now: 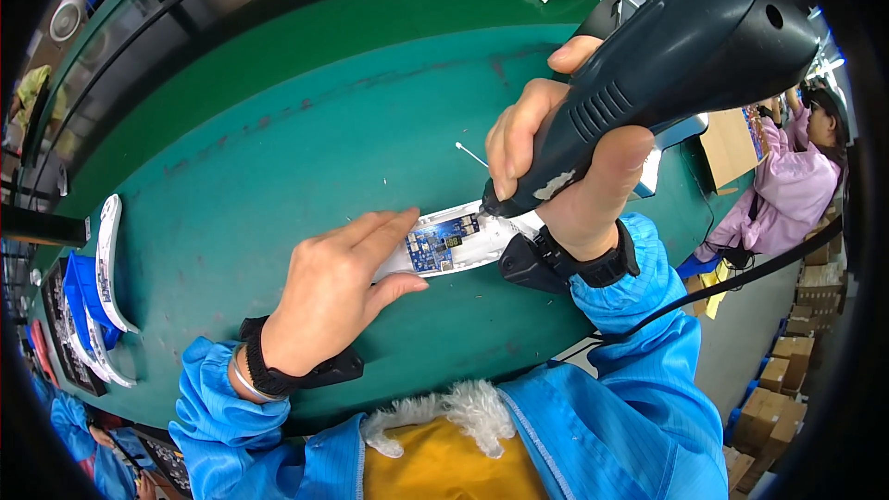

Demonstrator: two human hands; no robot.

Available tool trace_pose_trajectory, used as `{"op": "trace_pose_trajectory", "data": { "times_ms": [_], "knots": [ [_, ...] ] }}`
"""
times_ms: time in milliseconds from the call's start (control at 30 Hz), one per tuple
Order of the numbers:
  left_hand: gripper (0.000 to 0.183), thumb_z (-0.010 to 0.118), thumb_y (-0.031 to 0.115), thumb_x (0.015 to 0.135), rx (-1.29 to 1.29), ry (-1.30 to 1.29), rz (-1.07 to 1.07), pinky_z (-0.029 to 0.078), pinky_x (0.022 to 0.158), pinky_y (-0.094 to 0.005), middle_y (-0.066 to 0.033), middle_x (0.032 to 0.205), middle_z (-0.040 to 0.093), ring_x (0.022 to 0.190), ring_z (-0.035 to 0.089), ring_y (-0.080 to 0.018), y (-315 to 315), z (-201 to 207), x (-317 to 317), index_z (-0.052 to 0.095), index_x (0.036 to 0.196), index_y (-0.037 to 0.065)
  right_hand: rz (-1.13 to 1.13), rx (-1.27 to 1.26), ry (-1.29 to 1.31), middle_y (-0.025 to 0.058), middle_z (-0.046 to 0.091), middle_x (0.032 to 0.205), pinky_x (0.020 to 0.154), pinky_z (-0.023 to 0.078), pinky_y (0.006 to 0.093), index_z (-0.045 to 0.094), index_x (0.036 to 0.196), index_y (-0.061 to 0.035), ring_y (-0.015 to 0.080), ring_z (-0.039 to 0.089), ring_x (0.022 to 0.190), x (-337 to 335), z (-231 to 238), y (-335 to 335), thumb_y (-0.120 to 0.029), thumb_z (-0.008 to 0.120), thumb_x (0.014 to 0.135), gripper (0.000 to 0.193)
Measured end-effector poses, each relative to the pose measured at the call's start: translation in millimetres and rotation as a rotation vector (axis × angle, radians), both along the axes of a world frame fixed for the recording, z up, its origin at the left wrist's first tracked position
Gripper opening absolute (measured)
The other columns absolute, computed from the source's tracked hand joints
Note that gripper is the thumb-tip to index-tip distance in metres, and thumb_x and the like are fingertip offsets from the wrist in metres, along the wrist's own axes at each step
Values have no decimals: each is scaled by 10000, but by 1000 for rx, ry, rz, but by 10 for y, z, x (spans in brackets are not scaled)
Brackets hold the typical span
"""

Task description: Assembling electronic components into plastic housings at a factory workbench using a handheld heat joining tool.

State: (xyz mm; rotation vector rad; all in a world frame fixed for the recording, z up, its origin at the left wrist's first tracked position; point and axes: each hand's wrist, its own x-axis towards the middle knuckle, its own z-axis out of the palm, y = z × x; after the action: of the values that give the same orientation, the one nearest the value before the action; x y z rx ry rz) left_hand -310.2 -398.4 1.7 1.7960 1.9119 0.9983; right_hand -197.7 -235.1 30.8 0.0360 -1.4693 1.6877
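left hand [338, 280]: fingers [378, 231] together, thumb [396, 289] split off below, basically a pinch
right hand [593, 199]: fingers curled into a chunky grip, thumb on the opposite side
left wrist [289, 352]: pretty straight, aimed up and right
arms [639, 389]: both reaching forward, hands super close

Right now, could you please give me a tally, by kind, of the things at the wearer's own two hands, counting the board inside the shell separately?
Dark handheld power tool, in the right hand: 1
White curved shell, held by the left hand: 1
Blue circuit board, lying in that shell: 1
Total: 3
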Motion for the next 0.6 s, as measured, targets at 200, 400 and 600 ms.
{"op": "trace_pose_trajectory", "data": {
  "times_ms": [200, 400, 600],
  "knots": [
    [458, 696, 179, 663, -12, 1, 9, 491, 680, -367, -143, 992, 588, 816, 589, -316, -2, 21, 11, 558, 1059, -4, -38, 8, 14, 90, 522, 561, 394, 396, 232, 403, 1085, 45, 130, 489, 414, -1, 22, -3, -514, 582, 778, 662],
    [512, 743, 201, 602, -34, -22, 45, 491, 691, -340, -157, 955, 604, 798, 598, -312, 4, 29, 30, 577, 1038, -9, -35, 81, -77, 79, 498, 546, 388, 386, 244, 358, 1110, 5, 144, 485, 402, 31, 49, 16, -599, 483, 776, 701],
    [510, 741, 203, 602, -19, -18, 43, 490, 697, -343, -157, 969, 605, 818, 596, -318, 12, 9, 18, 578, 1037, -8, -18, 169, -218, 66, 480, 546, 385, 378, 253, 319, 1114, -54, 160, 492, 402, 2, 47, 14, -677, 431, 755, 727]
  ]
}}
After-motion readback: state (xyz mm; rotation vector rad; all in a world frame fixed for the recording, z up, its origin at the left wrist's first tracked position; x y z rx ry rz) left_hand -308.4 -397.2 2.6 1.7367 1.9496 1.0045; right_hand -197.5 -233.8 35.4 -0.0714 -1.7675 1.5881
